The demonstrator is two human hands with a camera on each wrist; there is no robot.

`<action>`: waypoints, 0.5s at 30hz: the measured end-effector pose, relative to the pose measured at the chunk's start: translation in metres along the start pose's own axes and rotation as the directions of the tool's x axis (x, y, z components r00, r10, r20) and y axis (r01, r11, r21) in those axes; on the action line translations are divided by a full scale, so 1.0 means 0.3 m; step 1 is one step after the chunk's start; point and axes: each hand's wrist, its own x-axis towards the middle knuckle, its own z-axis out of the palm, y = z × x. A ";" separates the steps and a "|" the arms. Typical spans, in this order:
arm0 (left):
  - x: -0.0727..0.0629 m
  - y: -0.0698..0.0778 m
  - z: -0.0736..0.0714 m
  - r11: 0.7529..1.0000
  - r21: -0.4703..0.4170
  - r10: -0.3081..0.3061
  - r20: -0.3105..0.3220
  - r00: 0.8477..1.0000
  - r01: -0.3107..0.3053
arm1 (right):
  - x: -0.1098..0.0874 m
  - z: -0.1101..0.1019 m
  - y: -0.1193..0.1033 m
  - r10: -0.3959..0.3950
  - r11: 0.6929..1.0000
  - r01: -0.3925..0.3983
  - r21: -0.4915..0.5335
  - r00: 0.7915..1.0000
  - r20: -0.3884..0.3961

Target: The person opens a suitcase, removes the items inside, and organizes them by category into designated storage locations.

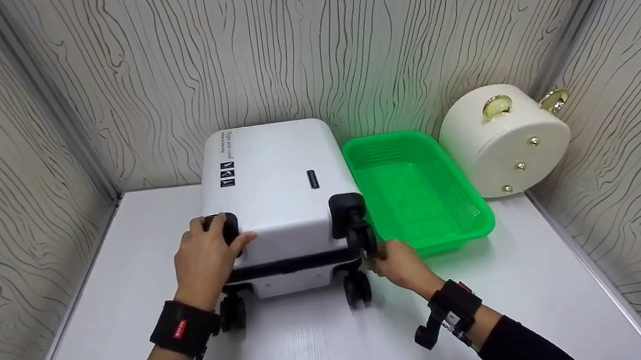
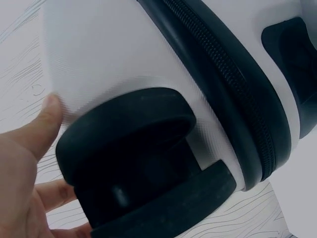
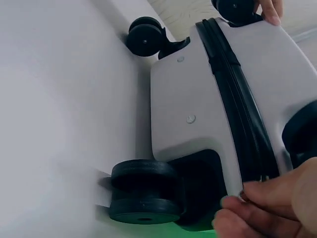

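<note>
A small white suitcase [image 1: 277, 179] lies on its side on the table, its black caster wheels [image 1: 358, 288] facing me. My left hand [image 1: 205, 258] grips its near left corner by a wheel, the thumb on the white shell; the left wrist view shows the fingers beside that black wheel [image 2: 129, 129]. Low at the near right corner, my right hand [image 1: 396, 264] pinches a small zipper pull [image 3: 243, 195] between thumb and forefinger. The black zipper seam [image 3: 237, 104] runs across the wheeled end, between the two shell halves. In the head view a wheel partly covers the right fingertips.
A green plastic basket [image 1: 486, 217] stands right of the suitcase, close by my right hand. Behind it to the right, a cream round case [image 1: 494, 135] with gold handles and studs leans by the wall. Wood-patterned walls [image 1: 253, 46] enclose the white table [image 1: 312, 354].
</note>
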 end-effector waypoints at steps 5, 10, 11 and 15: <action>-0.004 -0.003 0.002 1.000 0.009 0.009 -0.029 1.000 -0.009 | -0.032 0.016 -0.032 -0.134 0.975 0.098 -0.197 0.975 -0.177; -0.004 -0.005 -0.002 0.999 0.030 0.026 -0.065 0.998 -0.025 | -0.059 0.066 -0.043 -0.280 0.930 0.195 -0.310 0.925 -0.258; -0.004 -0.004 -0.003 0.999 0.032 0.027 -0.064 0.998 -0.025 | -0.065 0.078 -0.043 -0.307 0.921 0.214 -0.325 0.913 -0.269; -0.006 0.002 -0.004 0.999 0.037 0.025 -0.049 0.998 -0.023 | -0.081 0.126 -0.062 -0.395 0.890 0.293 -0.348 0.877 -0.272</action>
